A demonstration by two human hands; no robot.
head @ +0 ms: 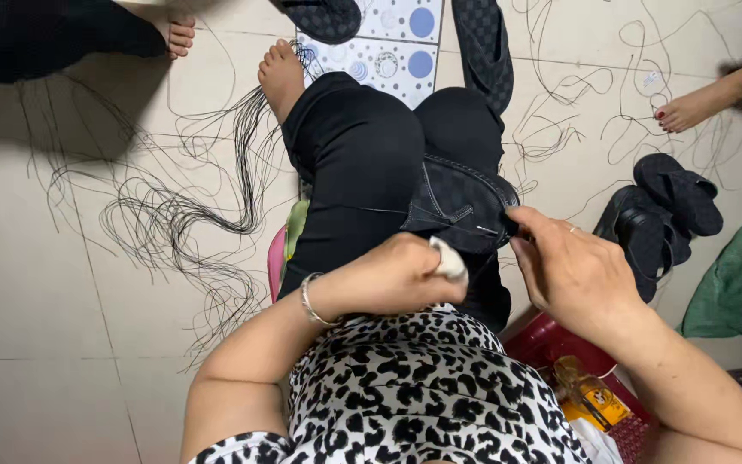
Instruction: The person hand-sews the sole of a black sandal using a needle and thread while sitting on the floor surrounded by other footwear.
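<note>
Leopard-print top [414, 387] nearest. Right hand [573, 271] fingers pinch the dark quilted shoe upper's [457, 202] edge on the lap. Left hand [397, 275] closed around a small white object [450, 260]. Black threads [191, 215] strewn over the floor [36, 283]; black sandals [667, 210] to the right.

Left hand [397, 275] hides its fingers; red basket [543, 339] partly cut off.

Shoe upper [461, 202] on the lap, between left hand [397, 275] and right hand [573, 271]. Thread tangle [178, 219] on floor [27, 283] at left — 2 sandals [667, 210] at right. Basket [551, 339] under the right forearm.
</note>
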